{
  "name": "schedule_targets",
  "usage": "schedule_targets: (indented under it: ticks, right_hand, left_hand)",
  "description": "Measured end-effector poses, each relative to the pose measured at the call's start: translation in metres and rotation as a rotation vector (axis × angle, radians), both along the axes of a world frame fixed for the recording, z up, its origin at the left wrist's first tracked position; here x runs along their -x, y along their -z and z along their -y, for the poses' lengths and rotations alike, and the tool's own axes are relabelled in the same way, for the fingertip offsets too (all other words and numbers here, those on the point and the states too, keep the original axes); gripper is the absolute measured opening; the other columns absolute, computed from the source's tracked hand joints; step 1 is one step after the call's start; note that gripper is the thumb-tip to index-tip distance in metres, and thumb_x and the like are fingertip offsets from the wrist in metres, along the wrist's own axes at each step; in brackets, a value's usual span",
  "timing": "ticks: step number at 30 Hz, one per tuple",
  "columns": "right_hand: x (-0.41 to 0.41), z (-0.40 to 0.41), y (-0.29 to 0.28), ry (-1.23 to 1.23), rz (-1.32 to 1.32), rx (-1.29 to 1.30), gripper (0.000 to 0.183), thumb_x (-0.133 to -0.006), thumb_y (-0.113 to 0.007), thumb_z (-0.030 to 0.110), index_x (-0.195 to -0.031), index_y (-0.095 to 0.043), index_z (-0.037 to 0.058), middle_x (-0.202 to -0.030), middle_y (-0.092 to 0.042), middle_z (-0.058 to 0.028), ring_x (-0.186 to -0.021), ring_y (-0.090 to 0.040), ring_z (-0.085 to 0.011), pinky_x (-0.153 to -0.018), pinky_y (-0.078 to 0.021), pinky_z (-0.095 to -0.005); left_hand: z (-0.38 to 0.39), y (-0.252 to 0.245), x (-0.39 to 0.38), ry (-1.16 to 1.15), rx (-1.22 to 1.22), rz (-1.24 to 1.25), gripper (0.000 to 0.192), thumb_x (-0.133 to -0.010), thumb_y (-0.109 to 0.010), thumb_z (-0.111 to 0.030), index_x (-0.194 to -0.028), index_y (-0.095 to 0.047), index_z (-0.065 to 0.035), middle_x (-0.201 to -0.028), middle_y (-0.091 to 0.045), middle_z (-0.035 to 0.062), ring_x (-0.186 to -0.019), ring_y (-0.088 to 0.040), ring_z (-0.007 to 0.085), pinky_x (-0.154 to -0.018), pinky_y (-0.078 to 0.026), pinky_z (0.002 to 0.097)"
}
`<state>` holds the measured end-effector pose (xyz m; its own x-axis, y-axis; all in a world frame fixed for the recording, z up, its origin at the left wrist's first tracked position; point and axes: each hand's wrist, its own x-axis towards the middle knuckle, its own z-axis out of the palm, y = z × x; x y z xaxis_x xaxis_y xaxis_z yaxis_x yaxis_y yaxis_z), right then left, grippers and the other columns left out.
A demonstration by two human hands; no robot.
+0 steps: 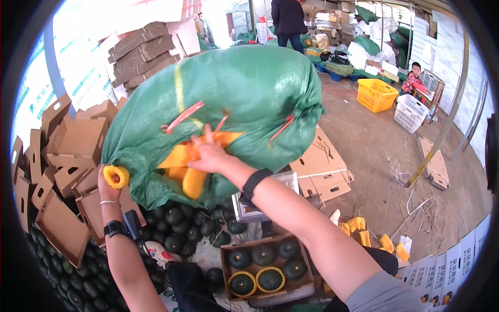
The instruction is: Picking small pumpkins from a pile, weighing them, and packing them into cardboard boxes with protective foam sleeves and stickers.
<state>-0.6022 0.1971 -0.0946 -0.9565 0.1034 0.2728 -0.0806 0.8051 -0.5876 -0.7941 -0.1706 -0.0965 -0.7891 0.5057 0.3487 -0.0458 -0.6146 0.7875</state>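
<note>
A large green woven bag [249, 85] bulges in front of me, with yellow foam net sleeves [195, 183] showing through a tear in its near side. My right hand [210, 155] is at that tear, fingers spread against the foam; whether it grips any is unclear. At the bag's left end, my left hand [110, 190] holds a yellow foam net sleeve [116, 176], partly hiding the fingers. Below, an open cardboard box [269, 298] contains several dark green squashes [263, 255]. Two front squashes [241, 283] wear yellow foam sleeves.
Dark squashes [82, 286] are heaped at lower left beneath open cardboard trays [76, 140]. A scale [249, 212] stands behind the box. Loose foam pieces [364, 237] lie right. Farther off are a yellow crate [376, 95], a white crate [409, 115], a seated person [414, 82] and a standing person [288, 19].
</note>
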Motion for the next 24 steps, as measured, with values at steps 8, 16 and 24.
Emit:
schedule_targets:
  ticks: [8, 16, 24]
  right_hand:
    - [-0.008, 0.038, 0.047, 0.076, -0.382, -0.284, 0.07, -0.067, -0.069, 0.029, -0.13, -0.046, 0.0084, -0.141, -0.015, -0.0344, -0.121, -0.035, -0.0536, -0.099, -0.0393, -0.0504]
    - [-0.274, 0.077, 0.111, -0.025, -0.234, 0.354, 0.026, -0.083, -0.058, 0.011, -0.107, -0.06, 0.0012, -0.108, -0.061, -0.0176, -0.087, -0.061, -0.0278, -0.082, -0.047, -0.0361]
    - [-0.412, 0.134, 0.207, 0.1, 0.508, 1.572, 0.015, -0.089, -0.062, 0.019, -0.092, -0.06, 0.0036, -0.08, -0.059, 0.0013, -0.067, -0.051, -0.005, -0.058, -0.0398, -0.019]
  left_hand:
    - [-0.026, -0.017, -0.135, -0.406, 0.417, 0.117, 0.021, -0.089, -0.058, -0.03, -0.097, -0.058, -0.0105, -0.072, -0.059, 0.0004, -0.045, -0.052, 0.0083, -0.038, -0.042, 0.0207]
    - [-0.054, 0.122, -0.365, -0.201, 0.436, 0.476, 0.026, -0.092, -0.051, -0.025, -0.096, -0.06, -0.0015, -0.085, -0.056, 0.0027, -0.076, -0.055, 0.0116, -0.069, -0.045, 0.0247]
    - [-0.069, 0.205, -0.538, 0.034, 0.497, 0.769, 0.034, -0.096, -0.044, -0.026, -0.112, -0.052, 0.0031, -0.102, -0.058, 0.0097, -0.094, -0.056, 0.0158, -0.085, -0.043, 0.0283]
